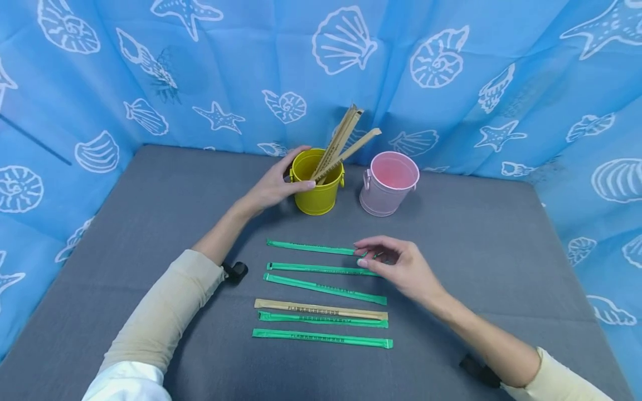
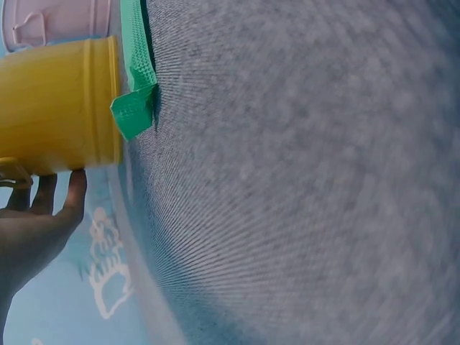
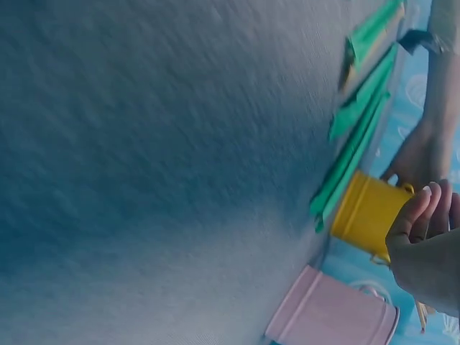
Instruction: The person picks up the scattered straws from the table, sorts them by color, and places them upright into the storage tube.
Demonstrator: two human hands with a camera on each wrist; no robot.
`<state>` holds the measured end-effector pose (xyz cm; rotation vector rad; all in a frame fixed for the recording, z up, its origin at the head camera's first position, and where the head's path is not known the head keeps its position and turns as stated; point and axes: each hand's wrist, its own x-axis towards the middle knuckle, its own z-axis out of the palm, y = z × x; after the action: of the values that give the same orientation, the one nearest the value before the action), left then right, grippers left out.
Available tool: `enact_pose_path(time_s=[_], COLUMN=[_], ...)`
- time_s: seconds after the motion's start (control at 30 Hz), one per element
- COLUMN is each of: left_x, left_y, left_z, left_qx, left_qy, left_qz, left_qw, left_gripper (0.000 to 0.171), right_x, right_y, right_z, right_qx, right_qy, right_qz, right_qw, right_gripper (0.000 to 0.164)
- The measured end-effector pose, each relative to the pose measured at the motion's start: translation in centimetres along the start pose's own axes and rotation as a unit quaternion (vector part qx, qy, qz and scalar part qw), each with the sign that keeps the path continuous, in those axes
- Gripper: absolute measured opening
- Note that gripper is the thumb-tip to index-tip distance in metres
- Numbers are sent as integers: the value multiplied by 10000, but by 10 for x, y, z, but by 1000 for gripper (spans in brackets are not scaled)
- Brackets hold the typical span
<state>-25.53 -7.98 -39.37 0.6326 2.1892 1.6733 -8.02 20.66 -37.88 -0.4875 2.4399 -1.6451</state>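
My left hand [image 1: 273,184] holds the side of a small yellow bucket [image 1: 317,199], thumb at the front of the rim and fingers around the back. Several brown paper-wrapped straws [image 1: 341,136] lean inside it. In the left wrist view, fingertips touch the yellow bucket's wall [image 2: 57,108]. My right hand [image 1: 401,264] hovers over the right ends of the upper green-wrapped straws [image 1: 311,247], fingers loosely bent and holding nothing. Below lie more green straws [image 1: 326,288] and one brown-wrapped straw [image 1: 321,308], roughly parallel on the grey tabletop.
A pink bucket [image 1: 381,195] stands just right of the yellow one, with no straws visible in it. The grey table [image 1: 476,239] ends at a blue curtain [image 1: 251,72] printed with white shells and starfish, hanging behind and at both sides.
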Motion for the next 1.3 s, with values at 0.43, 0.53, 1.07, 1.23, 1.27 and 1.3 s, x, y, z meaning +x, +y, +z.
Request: enact_pose_path(time_s=[0.43,0.53,1.07,1.23,1.27,1.3], left_x=[-13,-8,-1,1,2,1], left_y=[31,24,1,0,0,1], left_z=[3,2,-1,-2,-2,-2], left_qx=[123,150,125,82,63,40], left_qy=[-82,-67,35,23,12,4], left_qz=[-109,-66,49,-30,-51,-65], left_qw=[9998,9998,9999,10000,10000,10000], left_gripper=[78,78,79,80,81,81], right_x=[-26,-30,-39,-39,-39,-39], right_y=[22,26,37,39,38,38], right_z=[25,30,50,54,55,55], right_qx=[-167,-409,-1414,-1949,-2028,-2107], right_qy=[-243,-256,-237,-161,-151,-143], right_qz=[-507,-642,-1041,-1401,-1489,-1563], right_qw=[9983,9968,9842,9706,9677,9649], right_gripper=[24,23,27,28,28,28])
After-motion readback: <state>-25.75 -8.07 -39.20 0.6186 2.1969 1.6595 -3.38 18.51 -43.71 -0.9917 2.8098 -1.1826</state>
